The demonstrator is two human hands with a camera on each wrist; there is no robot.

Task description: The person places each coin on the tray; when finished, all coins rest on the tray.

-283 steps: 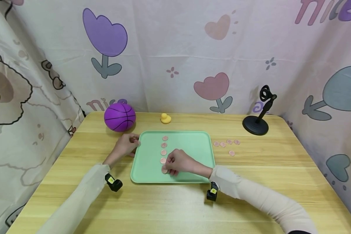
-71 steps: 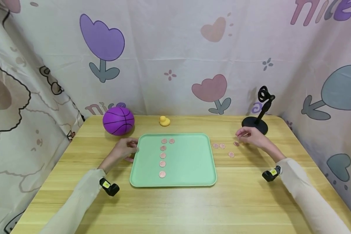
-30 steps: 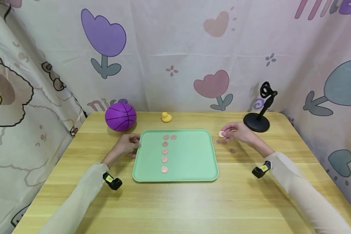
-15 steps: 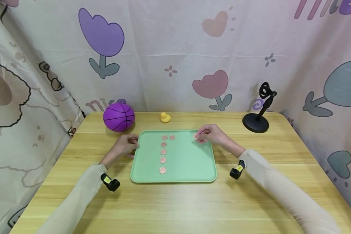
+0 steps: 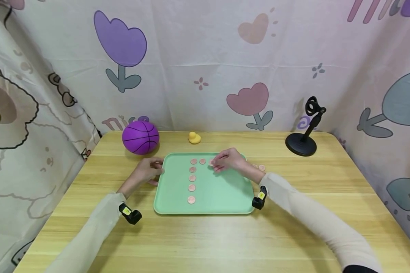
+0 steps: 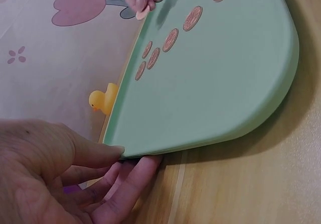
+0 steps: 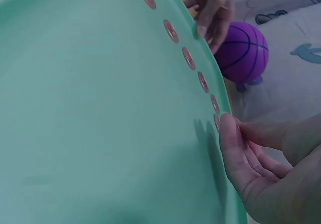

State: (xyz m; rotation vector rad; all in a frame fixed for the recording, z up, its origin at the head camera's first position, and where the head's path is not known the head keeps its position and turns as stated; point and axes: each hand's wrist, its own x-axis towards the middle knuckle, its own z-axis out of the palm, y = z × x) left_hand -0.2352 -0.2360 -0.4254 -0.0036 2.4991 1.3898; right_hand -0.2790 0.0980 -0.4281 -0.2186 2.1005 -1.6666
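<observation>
Sleeves: two long pale sleeves are reaching forward from the near edge of the wooden table (image 5: pixel 205 242), each with a small black wrist camera clipped on.
Tray: a mint green tray (image 5: pixel 222 193) is lying flat in the middle of the table, between the two arms.
Coins in the tray: a near-to-far column of five copper coins (image 5: pixel 191 178) is lying on the left half of the tray, with one more coin (image 5: pixel 202 161) sitting just to the right of the farthest one.
Left hand: the left hand (image 5: pixel 147 171) is resting at the tray's far left corner, its thumb lying on top of the rim and its fingers curling under the edge, gripping the tray.
Right hand: the right hand (image 5: pixel 229 160) is hovering low over the far part of the tray, fingertips pinching a held coin (image 5: pixel 212 162) just to the right of the far pair; whether this coin is touching the tray cannot be told.
Loose coins: two more coins (image 5: pixel 259 167) are lying on the bare table just beyond the tray's far right corner.
Far left: a purple ball (image 5: pixel 140 137) is sitting near the back of the table.
Far middle: a small yellow rubber duck (image 5: pixel 193 138) is standing behind the tray.
Far right: a black stand (image 5: pixel 302 142) with a round base is standing near the back corner.
Backdrop: a curtain printed with tulips and hearts is hanging behind and to both sides.
</observation>
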